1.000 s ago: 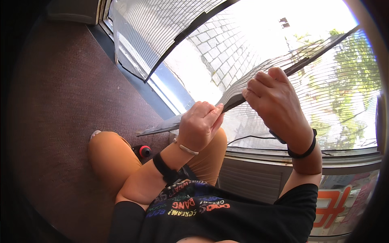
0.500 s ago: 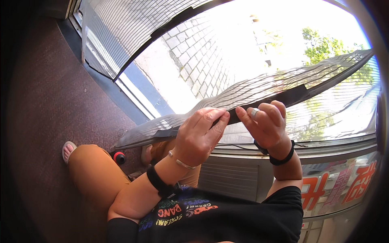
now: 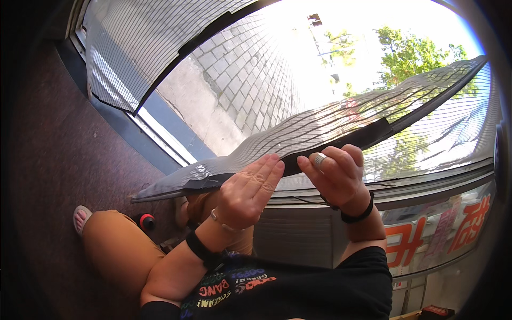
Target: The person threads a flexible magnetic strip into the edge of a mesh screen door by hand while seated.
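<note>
A striped mesh door curtain sags across the doorway, and a black strip runs along its loose edge. My left hand grips this edge near its middle, fingers straight and pressed together over the strip, thumb hidden. Just to the right, my right hand pinches the same strip between thumb and curled fingers, with a ring on one finger. A short length of strip shows between the two hands. Toward the floor on the left, another black piece lies along the edge.
A second mesh panel with a black edge hangs at the upper left. Beyond the door frame lies brick paving. A black and red round object sits on the brown floor beside my knee. At right is a glass panel.
My left hand's fingers have straightened from a pinch and lie along the strip. The view has shifted, so hands and curtain edge appear slightly lower and further left.
</note>
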Demonstrator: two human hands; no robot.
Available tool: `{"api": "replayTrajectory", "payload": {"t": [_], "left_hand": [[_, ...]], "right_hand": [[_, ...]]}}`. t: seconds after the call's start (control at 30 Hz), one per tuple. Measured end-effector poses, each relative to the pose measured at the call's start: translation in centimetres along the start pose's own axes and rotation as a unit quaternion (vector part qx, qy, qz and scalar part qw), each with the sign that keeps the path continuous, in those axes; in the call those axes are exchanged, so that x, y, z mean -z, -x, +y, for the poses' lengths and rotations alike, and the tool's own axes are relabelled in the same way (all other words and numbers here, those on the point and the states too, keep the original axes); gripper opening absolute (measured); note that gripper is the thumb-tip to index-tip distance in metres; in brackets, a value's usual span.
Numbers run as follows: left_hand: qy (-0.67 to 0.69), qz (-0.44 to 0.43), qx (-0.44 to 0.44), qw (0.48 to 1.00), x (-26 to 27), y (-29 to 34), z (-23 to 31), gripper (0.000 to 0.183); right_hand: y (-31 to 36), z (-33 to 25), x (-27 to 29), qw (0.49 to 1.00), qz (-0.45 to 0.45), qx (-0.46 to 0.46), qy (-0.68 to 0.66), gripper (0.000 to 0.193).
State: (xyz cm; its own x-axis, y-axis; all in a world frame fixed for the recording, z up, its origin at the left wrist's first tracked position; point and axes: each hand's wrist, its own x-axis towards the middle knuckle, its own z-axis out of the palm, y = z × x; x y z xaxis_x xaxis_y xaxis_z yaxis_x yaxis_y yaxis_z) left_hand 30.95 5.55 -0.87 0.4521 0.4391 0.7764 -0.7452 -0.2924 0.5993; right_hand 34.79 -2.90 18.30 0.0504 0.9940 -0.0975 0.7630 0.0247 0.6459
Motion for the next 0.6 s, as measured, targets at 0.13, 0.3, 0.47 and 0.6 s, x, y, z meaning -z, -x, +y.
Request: {"api": "replayTrajectory", "payload": {"t": [0.13,0.3,0.47,0.6], "left_hand": [[0.004,-0.001,0.013,1.0,0.0,0.0,0.1,0.037],[0.003,-0.015,0.037,0.999,0.4,-0.9,0.4,0.028],[0.078,0.021,0.117,0.99,0.4,-1.5,1.0,0.024],[0.102,0.011,0.178,0.979,1.1,-1.7,1.4,0.021]], "right_hand": [[-0.9,-0.6,0.7,0.997,-0.079,-0.018,-0.011,0.02],[-1.0,-0.6,0.4,0.995,-0.092,-0.023,-0.029,0.017],[-1.7,-0.8,-0.1,0.998,-0.057,-0.02,-0.013,0.014],[-1.1,-0.9,-0.1,0.994,0.035,-0.099,0.021,0.02]]}}
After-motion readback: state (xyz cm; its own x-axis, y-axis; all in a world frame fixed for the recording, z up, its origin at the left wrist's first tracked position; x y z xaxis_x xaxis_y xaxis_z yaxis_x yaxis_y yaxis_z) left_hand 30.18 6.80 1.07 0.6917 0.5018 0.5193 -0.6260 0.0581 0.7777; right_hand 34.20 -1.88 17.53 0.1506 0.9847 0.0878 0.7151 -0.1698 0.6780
